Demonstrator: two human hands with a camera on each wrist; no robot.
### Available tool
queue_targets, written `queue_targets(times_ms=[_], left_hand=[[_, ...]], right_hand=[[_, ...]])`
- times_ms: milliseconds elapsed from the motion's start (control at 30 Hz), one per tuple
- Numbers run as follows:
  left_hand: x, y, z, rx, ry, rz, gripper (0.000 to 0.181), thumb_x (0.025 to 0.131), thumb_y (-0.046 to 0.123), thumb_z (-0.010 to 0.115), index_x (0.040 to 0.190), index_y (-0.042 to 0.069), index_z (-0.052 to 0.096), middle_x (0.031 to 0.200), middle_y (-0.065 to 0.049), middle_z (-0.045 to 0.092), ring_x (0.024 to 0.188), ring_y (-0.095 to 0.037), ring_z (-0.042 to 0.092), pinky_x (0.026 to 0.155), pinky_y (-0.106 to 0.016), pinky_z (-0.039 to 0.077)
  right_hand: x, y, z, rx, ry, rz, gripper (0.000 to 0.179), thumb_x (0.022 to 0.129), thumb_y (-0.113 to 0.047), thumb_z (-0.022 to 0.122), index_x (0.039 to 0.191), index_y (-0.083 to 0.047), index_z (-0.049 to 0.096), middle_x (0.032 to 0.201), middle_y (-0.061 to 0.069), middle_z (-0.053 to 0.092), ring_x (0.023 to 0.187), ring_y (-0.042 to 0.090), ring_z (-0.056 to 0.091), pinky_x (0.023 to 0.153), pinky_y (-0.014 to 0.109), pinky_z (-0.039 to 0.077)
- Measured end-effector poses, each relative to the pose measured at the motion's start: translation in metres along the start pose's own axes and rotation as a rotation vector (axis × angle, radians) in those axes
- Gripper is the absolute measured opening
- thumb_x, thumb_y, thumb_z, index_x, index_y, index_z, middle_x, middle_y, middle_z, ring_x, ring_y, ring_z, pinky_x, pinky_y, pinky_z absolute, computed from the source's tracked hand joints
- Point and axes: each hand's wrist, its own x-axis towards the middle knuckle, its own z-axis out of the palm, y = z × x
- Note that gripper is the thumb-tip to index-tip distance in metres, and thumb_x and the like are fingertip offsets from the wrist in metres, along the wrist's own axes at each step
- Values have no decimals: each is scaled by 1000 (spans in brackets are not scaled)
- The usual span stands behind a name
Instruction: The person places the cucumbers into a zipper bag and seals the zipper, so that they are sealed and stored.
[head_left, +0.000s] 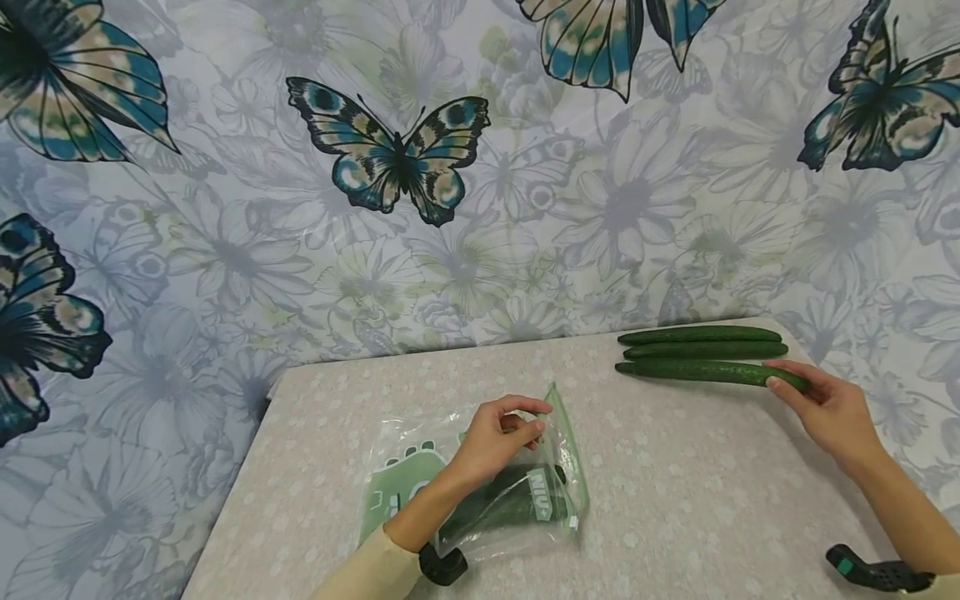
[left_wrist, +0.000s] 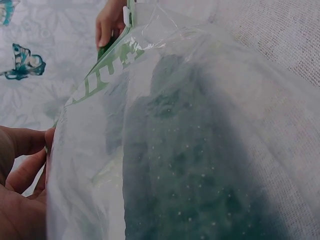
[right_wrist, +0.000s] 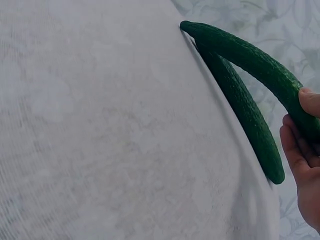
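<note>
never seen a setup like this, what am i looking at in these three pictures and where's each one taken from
There is no machine here, just a person's two bare hands. The wide picture comes from a camera on the head, looking forward and down; the other two come from cameras on the left and right wrists. On the cloth-covered table lie a clear and green plastic bag with something dark green inside and two cucumbers. The left hand holds the bag's edge; the right hand grips a third cucumber near one end.
</note>
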Motion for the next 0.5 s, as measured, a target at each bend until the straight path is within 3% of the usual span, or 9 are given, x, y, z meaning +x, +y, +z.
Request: queue_targets(times_ms=[167,267,400,500], left_hand=[[0,1,-1,-2,-1,7,30,106,14,70,135,4,72,110,-31,75,79,-13,74,79,-26,62],[1,1,-2,0,1,10,30,106,13,70,134,4,72,109,-31,75,79,-12,74,79,-27,63],[1,0,-2,-6,-4,4,28,106,13,70,133,8,73,113,-33,74,79,-12,74,79,-28,63],[1,0,-2,-15,-9,0,29,106,13,70,134,7,73,118,-34,72,80,-11,74,79,-27,63]], right_hand=[[0,-7,2,80,-53,21,39,106,-20,71,145,-15,69,106,-40,73,85,-9,72,71,8,53],[-1,-11,3,121,-87,37,41,107,-18,70,147,-12,67,115,-41,71,93,-12,74,80,4,52],[-4,-18,6,171,-124,58,43,107,-18,69,150,-10,64,123,-41,68,97,-13,74,83,2,51],[-6,-24,9,267,-152,48,41,108,-13,68,148,-7,64,123,-35,72,98,-9,76,85,3,52]])
